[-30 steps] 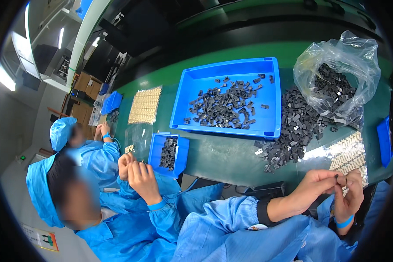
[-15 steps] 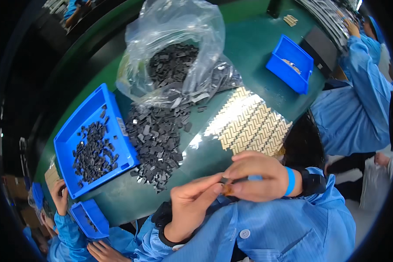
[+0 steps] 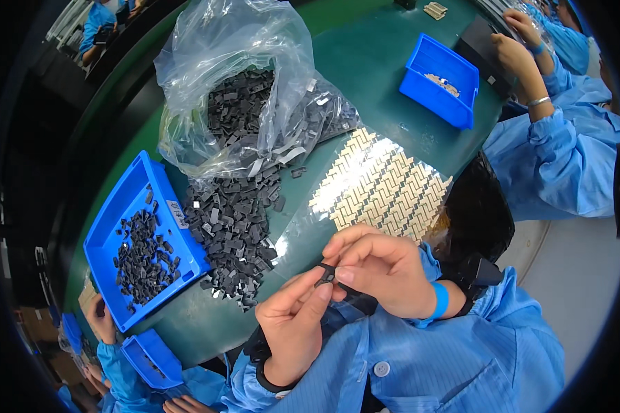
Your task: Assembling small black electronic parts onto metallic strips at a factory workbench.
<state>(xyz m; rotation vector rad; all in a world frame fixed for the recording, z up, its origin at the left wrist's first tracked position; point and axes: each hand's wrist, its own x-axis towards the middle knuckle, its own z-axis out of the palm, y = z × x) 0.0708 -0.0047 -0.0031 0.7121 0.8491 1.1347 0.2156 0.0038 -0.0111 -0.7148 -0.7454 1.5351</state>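
A small black plastic part (image 3: 326, 274) is pinched between my two hands, in front of my chest. Thumb and fingers of my left hand (image 3: 291, 322) close on its left side. From the other side, my right hand (image 3: 386, 274), with a blue band at the wrist, grips it between thumb and forefinger. Fingertips partly cover the part. Beyond my hands lies a clear sheet (image 3: 386, 186) with rows of small beige pieces in a slanted pattern. To its left, a heap of loose black plastic parts (image 3: 235, 237) spreads over the green table.
A big clear bag (image 3: 186, 76) of black parts stands open behind the heap. At left sits a blue tray (image 3: 98, 242) with more parts, a smaller blue bin (image 3: 160, 354) nearer. Another blue bin (image 3: 420, 86) is at far right. Co-workers' hands (image 3: 100, 320) and sleeves (image 3: 565, 151) flank the table.
My fingers have turned and shifted, so the black part now shows between them. The view has moved slightly. The co-worker at right has reached a hand toward the dark box.
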